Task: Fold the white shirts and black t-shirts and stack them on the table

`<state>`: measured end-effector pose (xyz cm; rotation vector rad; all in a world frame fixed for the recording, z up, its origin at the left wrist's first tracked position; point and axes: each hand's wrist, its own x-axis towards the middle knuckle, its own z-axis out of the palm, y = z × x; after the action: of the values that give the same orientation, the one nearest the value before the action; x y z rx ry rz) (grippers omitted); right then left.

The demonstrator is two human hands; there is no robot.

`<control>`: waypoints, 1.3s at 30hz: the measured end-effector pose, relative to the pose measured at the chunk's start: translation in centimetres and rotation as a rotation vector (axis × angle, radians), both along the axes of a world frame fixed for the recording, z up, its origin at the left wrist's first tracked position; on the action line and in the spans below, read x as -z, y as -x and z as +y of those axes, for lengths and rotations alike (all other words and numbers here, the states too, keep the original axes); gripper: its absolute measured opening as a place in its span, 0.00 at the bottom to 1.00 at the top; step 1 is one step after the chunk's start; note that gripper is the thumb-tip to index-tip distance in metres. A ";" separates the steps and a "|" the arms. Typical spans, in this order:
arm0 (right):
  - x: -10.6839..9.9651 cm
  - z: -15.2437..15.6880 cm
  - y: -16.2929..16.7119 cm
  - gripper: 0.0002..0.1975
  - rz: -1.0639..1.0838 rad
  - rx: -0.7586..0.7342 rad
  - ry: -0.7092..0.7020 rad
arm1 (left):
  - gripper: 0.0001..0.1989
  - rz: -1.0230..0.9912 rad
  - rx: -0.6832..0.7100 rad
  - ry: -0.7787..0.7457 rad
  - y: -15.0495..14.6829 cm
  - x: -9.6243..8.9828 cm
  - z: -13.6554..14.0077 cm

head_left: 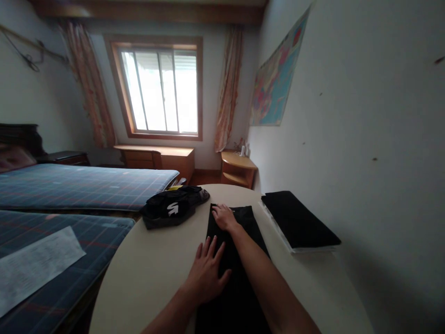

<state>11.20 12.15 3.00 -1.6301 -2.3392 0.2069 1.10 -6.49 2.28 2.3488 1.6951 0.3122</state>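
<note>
A long black folded garment [239, 278] lies lengthwise on the pale round table [156, 269], its near end running out of the bottom of the view. My left hand [208, 271] rests with fingers spread across the garment's left edge, partly on the tabletop. Farther forward, my right hand [224, 217] lies flat near the garment's far left corner, fingers stretched out; my right forearm crosses over the cloth. Neither hand grips anything. Which kind of garment it is cannot be made out.
A black bag-like bundle with a white mark [174, 208] sits at the table's far left. On the right, black cloth [301, 220] lies over a white flat thing [288, 243] by the wall. Beds [86, 183] with a paper sheet [38, 266] stand left.
</note>
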 end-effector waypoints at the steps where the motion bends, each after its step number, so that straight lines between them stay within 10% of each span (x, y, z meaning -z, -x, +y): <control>1: -0.5 -0.2 -0.7 0.20 0.000 0.031 -0.021 | 0.38 0.003 -0.002 -0.001 0.0 0.0 0.1; 12: -2.0 -2.9 -8.4 0.20 -0.106 0.334 0.051 | 0.39 -0.050 0.169 -0.103 -0.5 -0.8 -0.2; 39: -1.1 -1.8 -7.7 0.15 0.080 0.380 -0.002 | 0.44 0.008 0.312 0.023 -1.0 -1.3 -0.7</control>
<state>18.91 10.33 4.08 -1.9837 -1.9244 0.1844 2.06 -7.15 3.60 2.5487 1.2981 0.2243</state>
